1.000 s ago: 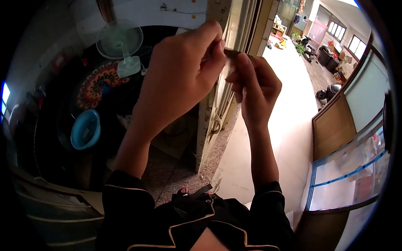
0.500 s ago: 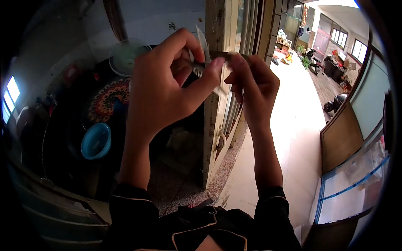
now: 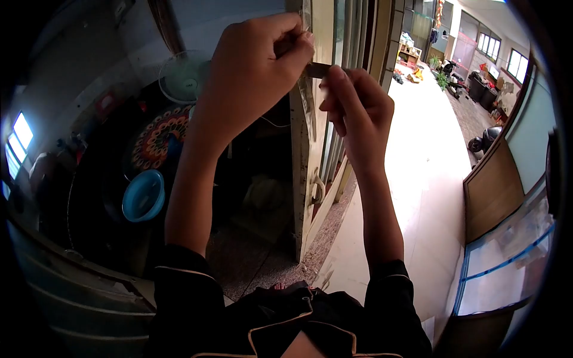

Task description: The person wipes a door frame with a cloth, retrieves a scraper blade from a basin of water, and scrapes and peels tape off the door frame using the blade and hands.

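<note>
My right hand (image 3: 364,110) pinches a dark, flat, narrow strip (image 3: 318,70) between thumb and fingers. The strip points left and its end reaches the edge of a pale, worn door (image 3: 301,197). My left hand (image 3: 256,65) is raised higher, close to the door's upper edge, thumb and curled fingers pressed together. A thin pale tip shows between them, apparently part of a crinkled, pale strip (image 3: 307,104) that runs down along the door edge below. Most of what the left fingers grip is hidden behind the hand.
A curved handle (image 3: 319,190) is on the door below my hands. Left, a dark round table holds a blue basin (image 3: 144,196) and a mesh-covered bowl (image 3: 181,80). A bright floor (image 3: 418,179) stretches away at right, past a wooden panel (image 3: 492,197).
My left hand has moved up and turned along the door edge. The pale strip that crossed its fingers is now mostly hidden. My right hand stays nearly in place with the dark strip.
</note>
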Demonstrator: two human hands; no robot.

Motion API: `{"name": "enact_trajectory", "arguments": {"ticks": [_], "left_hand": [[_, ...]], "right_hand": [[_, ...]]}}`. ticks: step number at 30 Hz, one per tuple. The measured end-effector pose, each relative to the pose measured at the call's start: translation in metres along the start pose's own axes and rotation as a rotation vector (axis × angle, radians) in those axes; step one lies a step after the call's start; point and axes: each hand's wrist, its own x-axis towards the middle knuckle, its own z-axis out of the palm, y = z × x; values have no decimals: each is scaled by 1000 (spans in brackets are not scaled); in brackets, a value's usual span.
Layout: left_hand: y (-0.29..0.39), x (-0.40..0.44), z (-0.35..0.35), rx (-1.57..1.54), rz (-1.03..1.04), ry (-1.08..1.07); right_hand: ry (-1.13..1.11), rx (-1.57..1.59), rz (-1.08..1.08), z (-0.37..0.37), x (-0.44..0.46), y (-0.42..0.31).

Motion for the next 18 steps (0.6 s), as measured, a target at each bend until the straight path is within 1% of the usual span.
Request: {"name": "enact_trajectory", "arguments": {"ticks": [4,6,10,12,15,16,18], "left_hand": [[2,-1,-4,-15,-50,-39],[2,-1,-4,-17,-16,-30],[7,2,-7,45,-40,-46],[13,3,-8,37,-84,-63],[14,0,-7,38,-107,-49],[14,-2,-6,41,-102,-49],[13,-4,-4,27,-118,-21]], "right_hand": [[15,-14,-14,4,5,-5],[-19,40,-115,6,9,-2],[-16,74,-138,8,16,-8],[-10,18,-62,6,14,-13],[0,28,-114,6,14,1],[36,42,-109,10,14,3],[39,50,-126,13,13,-1]]}}
